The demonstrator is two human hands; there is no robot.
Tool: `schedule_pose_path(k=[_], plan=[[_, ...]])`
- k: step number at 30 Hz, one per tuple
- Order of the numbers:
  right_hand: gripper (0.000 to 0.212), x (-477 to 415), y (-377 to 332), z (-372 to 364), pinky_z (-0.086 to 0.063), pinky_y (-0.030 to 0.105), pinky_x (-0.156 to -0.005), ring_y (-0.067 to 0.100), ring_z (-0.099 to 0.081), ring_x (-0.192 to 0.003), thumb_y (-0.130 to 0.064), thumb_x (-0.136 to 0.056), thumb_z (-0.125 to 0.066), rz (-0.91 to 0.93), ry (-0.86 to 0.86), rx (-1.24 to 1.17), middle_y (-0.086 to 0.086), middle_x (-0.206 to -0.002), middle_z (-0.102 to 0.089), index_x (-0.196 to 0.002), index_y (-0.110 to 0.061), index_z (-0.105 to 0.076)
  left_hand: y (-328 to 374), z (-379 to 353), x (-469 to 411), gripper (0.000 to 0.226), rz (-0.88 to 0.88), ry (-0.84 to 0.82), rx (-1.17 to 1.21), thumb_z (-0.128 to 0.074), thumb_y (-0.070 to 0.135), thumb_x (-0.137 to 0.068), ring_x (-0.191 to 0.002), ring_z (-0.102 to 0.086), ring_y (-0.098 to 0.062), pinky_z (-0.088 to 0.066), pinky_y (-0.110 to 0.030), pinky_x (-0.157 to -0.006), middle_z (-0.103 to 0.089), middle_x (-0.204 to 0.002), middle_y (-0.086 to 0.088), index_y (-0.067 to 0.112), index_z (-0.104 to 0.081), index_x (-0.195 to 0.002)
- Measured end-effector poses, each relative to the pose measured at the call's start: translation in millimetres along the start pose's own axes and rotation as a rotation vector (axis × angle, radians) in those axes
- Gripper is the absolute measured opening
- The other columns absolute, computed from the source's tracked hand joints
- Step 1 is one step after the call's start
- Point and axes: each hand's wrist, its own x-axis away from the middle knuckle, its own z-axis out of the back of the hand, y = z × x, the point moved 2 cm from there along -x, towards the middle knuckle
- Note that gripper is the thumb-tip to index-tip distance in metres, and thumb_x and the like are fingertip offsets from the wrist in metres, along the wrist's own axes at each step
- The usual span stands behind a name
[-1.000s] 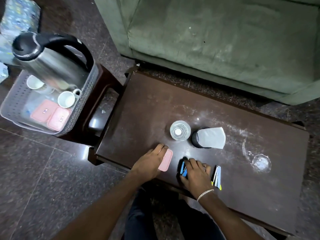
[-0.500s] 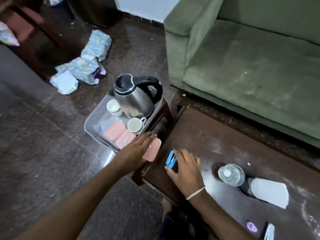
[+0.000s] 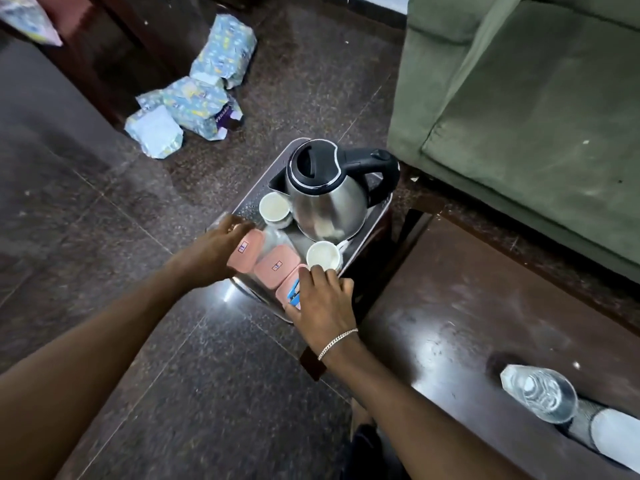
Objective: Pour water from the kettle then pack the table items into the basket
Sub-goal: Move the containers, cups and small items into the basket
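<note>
On the dark stone floor at far left lie crumpled patterned packets (image 3: 204, 95), their print too small to read, well apart from everything else. Right of them, a grey perforated basket (image 3: 379, 216) sits on a low dark stool, close beside the desk's left end. The left hand (image 3: 216, 252) reaches over the basket's near-left rim, fingers curled around a pink lidded box (image 3: 246, 249) whose small label cannot be read; half a second ago this box was outside the basket over the desk corner, and it is now inside. Next to it lie two more pink boxes (image 3: 276, 266), the middle one with the same unreadable label. A white cup (image 3: 274, 206) stands at the back left, touching the steel kettle (image 3: 327, 192) with black lid and handle that fills the basket's far end; a second white cup (image 3: 322, 256) sits in front of the kettle. The right hand (image 3: 323, 303), a chain bracelet at its wrist, holds a small blue item (image 3: 294, 294) over the nearest pink box; earlier it was above the desk. Free room in the basket is tight. The dark desk (image 3: 460, 306) has bare surface at its left end; a clear water bottle (image 3: 538, 393) lies near its right edge, touching a black-and-white object (image 3: 609, 434). A green sofa (image 3: 519, 116) stands behind.
</note>
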Motion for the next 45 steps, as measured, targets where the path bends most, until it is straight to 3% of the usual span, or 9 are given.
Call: schedule_pose_path(k=[8, 15, 23, 26, 30, 34, 39, 45], plan=[[0.052, -1.7, -4.3, -24.0, -0.04, 0.045, -0.074, 0.026, -0.055, -0.093, -0.046, -0.07, -0.081, -0.045, -0.099, 0.076, 0.004, -0.102, -0.06, -0.108, -0.016, -0.061, -21.0, -8.1, -26.6, 0.108, 0.0, -0.093, -0.089, -0.094, 0.011, -0.061, -0.122, -0.063, -0.037, -0.053, -0.037, -0.094, -0.046, -0.15, -0.014, 0.011, -0.042, -0.155], [0.068, -2.5, 0.0, -31.7, -0.04, 0.044, -0.072, 0.025, -0.055, -0.092, -0.053, -0.067, -0.083, -0.048, -0.114, 0.06, 0.004, -0.106, -0.058, -0.116, -0.013, -0.06, -22.5, -11.8, -40.5, 0.112, -0.022, -0.164, -0.182, -0.093, 0.01, -0.062, -0.117, -0.066, -0.037, -0.055, -0.041, -0.091, -0.046, -0.149, -0.012, 0.014, -0.036, -0.158], [0.076, -1.3, 4.2, -27.1, -0.04, 0.043, -0.072, 0.025, -0.055, -0.094, -0.058, -0.068, -0.081, -0.054, -0.13, 0.037, 0.004, -0.109, -0.058, -0.124, -0.012, -0.059, -18.5, -5.5, -34.7, 0.119, -0.043, -0.153, -0.208, -0.096, 0.01, -0.062, -0.129, -0.06, -0.039, -0.053, -0.044, -0.101, -0.04, -0.158, -0.018, 0.005, -0.03, -0.16], [0.073, 2.3, 2.6, -20.4, -0.038, 0.042, -0.072, 0.024, -0.052, -0.094, -0.057, -0.069, -0.08, -0.045, -0.098, 0.015, 0.004, -0.11, -0.056, -0.123, -0.014, -0.06, -9.4, 0.3, -26.5, 0.115, -0.016, -0.119, -0.218, -0.096, 0.005, -0.06, -0.127, -0.061, -0.045, -0.054, -0.047, -0.098, -0.042, -0.158, -0.024, -0.001, -0.035, -0.157], [0.066, 14.4, 9.7, -5.1, -0.038, 0.043, -0.072, 0.025, -0.051, -0.093, -0.055, -0.073, -0.077, -0.047, -0.035, -0.014, 0.003, -0.113, -0.054, -0.124, -0.017, -0.058, 13.5, 16.8, -12.9, 0.101, 0.06, -0.073, -0.234, -0.092, 0.006, -0.067, -0.114, -0.067, -0.046, -0.057, -0.051, -0.087, -0.048, -0.149, -0.022, 0.001, -0.041, -0.153], [0.066, 32.7, 29.0, 14.9, -0.041, 0.046, -0.073, 0.027, -0.051, -0.093, -0.054, -0.074, -0.076, -0.101, 0.007, -0.05, 0.003, -0.114, -0.054, -0.126, -0.019, -0.056, 43.7, 36.3, 1.3, 0.071, 0.113, -0.034, -0.279, -0.092, 0.01, -0.069, -0.096, -0.07, -0.045, -0.057, -0.051, -0.077, -0.058, -0.12, -0.021, -0.001, -0.057, -0.129], [0.064, 77.8, 76.1, 43.5, -0.047, 0.045, -0.073, 0.028, -0.056, -0.093, -0.051, -0.076, -0.077, -0.185, 0.02, -0.03, 0.005, -0.112, -0.057, -0.126, -0.016, -0.061, 116.2, 35.4, 13.1, 0.06, 0.06, -0.032, -0.245, -0.088, 0.026, -0.079, -0.111, -0.066, -0.04, -0.053, -0.048, -0.085, -0.062, -0.124, -0.016, 0.004, -0.062, -0.128], [0.049, 154.4, 149.0, 63.1, -0.055, 0.043, -0.071, 0.028, -0.063, -0.086, -0.047, -0.074, -0.08, -0.315, -0.027, -0.067, 0.005, -0.103, -0.061, -0.11, -0.016, -0.069, 237.0, -40.7, 21.7, 0.062, -0.088, -0.136, -0.085, -0.08, 0.036, -0.085, -0.116, -0.065, -0.038, -0.053, -0.045, -0.092, -0.058, -0.13, -0.009, 0.013, -0.056, -0.138]])
